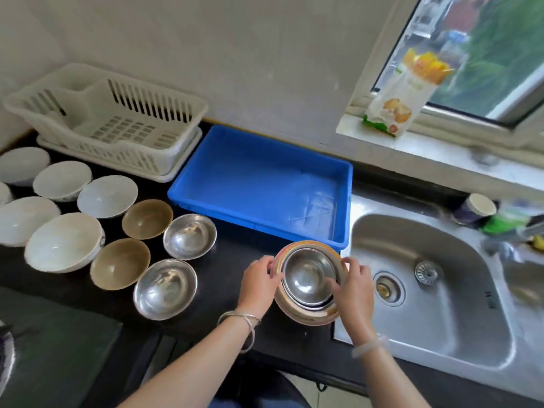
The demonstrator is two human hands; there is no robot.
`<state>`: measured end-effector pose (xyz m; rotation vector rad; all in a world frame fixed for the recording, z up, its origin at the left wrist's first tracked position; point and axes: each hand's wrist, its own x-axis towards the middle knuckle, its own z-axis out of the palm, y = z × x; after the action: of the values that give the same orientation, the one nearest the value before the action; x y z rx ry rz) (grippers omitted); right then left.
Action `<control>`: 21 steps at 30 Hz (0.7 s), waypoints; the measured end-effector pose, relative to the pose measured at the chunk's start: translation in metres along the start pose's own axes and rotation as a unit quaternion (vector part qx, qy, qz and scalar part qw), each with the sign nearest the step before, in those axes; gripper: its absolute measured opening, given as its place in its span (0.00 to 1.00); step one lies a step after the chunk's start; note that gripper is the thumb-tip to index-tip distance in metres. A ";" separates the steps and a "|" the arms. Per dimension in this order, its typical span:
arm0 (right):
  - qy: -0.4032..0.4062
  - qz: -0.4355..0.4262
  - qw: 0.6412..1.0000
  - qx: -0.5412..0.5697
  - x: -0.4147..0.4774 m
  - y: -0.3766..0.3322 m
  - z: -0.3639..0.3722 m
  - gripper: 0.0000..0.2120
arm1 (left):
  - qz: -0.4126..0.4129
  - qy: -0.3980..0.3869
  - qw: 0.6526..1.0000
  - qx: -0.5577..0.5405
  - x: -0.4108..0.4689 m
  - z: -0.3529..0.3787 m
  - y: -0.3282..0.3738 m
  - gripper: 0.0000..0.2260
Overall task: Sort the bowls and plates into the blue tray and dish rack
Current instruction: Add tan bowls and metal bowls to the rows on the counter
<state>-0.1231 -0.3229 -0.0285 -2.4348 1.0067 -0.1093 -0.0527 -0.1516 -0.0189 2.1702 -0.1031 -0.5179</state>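
Observation:
A stack of nested steel bowls and plates (307, 278) sits on the dark counter just in front of the blue tray (206, 187). My left hand (259, 282) grips the stack's left rim and my right hand (353, 287) grips its right rim, thumb over the edge. The blue tray holds nothing. At the back left stands the white dish rack (164, 113), also with nothing in it. Left of the stack lie two steel bowls (190, 235) (164, 288), two brown bowls (147, 217) (120, 263) and several white bowls (64, 241).
A steel sink (426, 290) lies directly right of the stack, with a drain strainer (426, 272). A cup (477, 209) and a green item stand behind the sink. A snack bag (403, 92) leans on the window sill. A dark board (53, 348) covers the counter's front left.

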 end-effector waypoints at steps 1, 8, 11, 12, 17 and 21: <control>0.001 0.005 1.000 0.009 0.001 0.001 0.001 0.25 | 0.002 -0.006 1.000 -0.001 0.001 0.005 0.003 0.12; -0.006 0.013 1.000 0.014 0.008 0.003 0.002 0.21 | 0.003 -0.011 1.000 0.018 0.007 0.021 0.006 0.14; -0.003 0.014 1.000 0.015 0.008 0.005 0.000 0.17 | -0.002 -0.010 1.000 0.022 0.008 0.021 0.004 0.15; -0.003 0.014 1.000 0.015 0.007 0.006 0.000 0.17 | -0.003 -0.010 1.000 0.021 0.009 0.022 0.004 0.15; 0.003 0.010 1.000 0.000 0.007 0.007 -0.005 0.16 | -0.016 -0.013 1.000 0.013 0.011 0.022 0.001 0.14; 0.020 0.007 1.000 -0.001 0.007 0.007 -0.009 0.13 | -0.025 -0.016 1.000 0.012 0.013 0.023 0.000 0.14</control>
<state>-0.1251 -0.3356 -0.0252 -2.4369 1.0415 -0.1526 -0.0501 -0.1727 -0.0351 2.1928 -0.0735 -0.5815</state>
